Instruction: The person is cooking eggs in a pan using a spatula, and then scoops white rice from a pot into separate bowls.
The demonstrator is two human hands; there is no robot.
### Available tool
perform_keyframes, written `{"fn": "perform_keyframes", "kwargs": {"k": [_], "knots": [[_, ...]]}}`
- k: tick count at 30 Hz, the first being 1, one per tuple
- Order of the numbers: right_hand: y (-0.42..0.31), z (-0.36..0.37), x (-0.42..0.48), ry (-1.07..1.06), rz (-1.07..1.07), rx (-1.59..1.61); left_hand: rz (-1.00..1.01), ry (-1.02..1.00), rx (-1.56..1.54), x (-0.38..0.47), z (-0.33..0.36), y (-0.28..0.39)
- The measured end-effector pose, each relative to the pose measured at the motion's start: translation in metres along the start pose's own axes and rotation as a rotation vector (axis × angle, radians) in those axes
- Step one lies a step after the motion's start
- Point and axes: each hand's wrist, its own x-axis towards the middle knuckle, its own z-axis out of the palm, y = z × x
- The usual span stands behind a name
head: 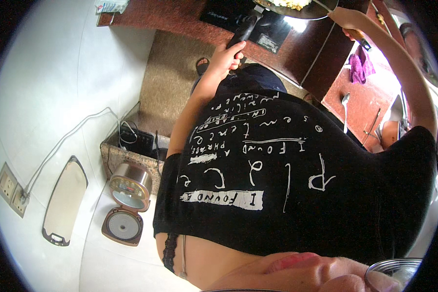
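Observation:
At the top edge is a dark frying pan (pixel 315 14), partly cut off by the frame. Pale, grainy food with browned bits (pixel 291 3), which looks like fried rice, lies in it. My left hand (pixel 224 60) is wrapped around the pan's black handle (pixel 246 28). On the pan's right side, my right hand (pixel 345 19) grips a cooking utensil by its wooden handle (pixel 357 35). The utensil's thin metal shaft (pixel 322 5) reaches over the pan's rim; its working end is out of view. Below the pan is a black glass cooktop (pixel 272 34).
To the right, a purple cloth (pixel 361 67) and a metal spoon (pixel 345 106) lie on the reddish counter (pixel 332 95). At left are a rice cooker (pixel 129 182) with its lid raised, a cutting board (pixel 65 200) against the wall, and a power cord (pixel 64 140) plugged into a socket.

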Motion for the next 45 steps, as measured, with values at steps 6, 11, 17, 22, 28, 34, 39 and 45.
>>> {"fn": "perform_keyframes", "kwargs": {"k": [6,11,17,22,28,34,39,45], "knots": [[-0.034,0.008,0.006,-0.006,0.037,0.04,0.035,0.04,0.024,0.003,0.004,-0.002],[-0.02,0.021,0.005,0.029,-0.318,0.305,0.055,0.005,0.011,0.002,0.003,-0.004],[0.005,0.026,-0.034,0.025,-0.326,0.394,0.015,-0.066,0.055,0.005,-0.003,0.0],[-0.001,0.021,-0.043,0.141,-0.32,0.411,0.003,-0.016,0.213,0.005,0.0,0.009],[-0.002,0.039,-0.023,0.134,-0.312,0.199,0.065,0.057,0.254,0.008,-0.001,0.003],[-0.023,0.022,0.013,-0.145,-0.064,-0.004,0.101,0.031,0.232,0.012,-0.001,0.0],[-0.065,0.024,0.009,-0.128,-0.037,0.292,0.108,0.03,0.224,0.011,0.0,-0.003],[-0.011,0.043,0.017,-0.176,-0.477,0.888,0.492,0.423,0.764,0.004,0.008,0.0]]}}
